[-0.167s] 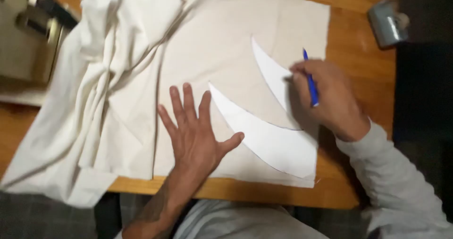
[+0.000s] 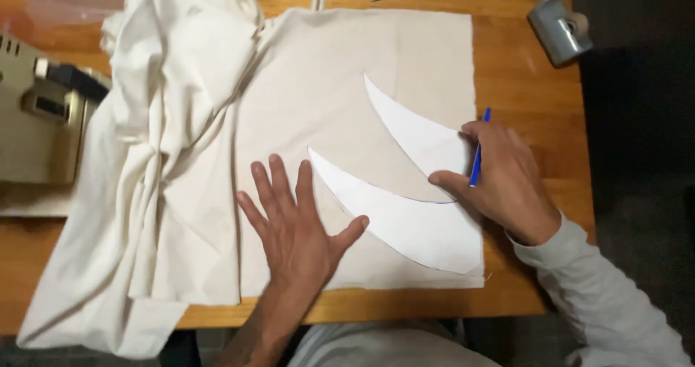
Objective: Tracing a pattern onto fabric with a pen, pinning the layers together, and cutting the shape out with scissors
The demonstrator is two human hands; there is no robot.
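Right hand (image 2: 507,182) has slid lower, fingers pinching blue pen (image 2: 476,161); left hand (image 2: 293,226) stays flat, fingers spread.

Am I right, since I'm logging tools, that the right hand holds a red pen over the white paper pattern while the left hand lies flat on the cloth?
Not quite: the pen in the right hand is blue, as the head view shows. The left hand does lie flat on the cloth, beside the white paper pattern.
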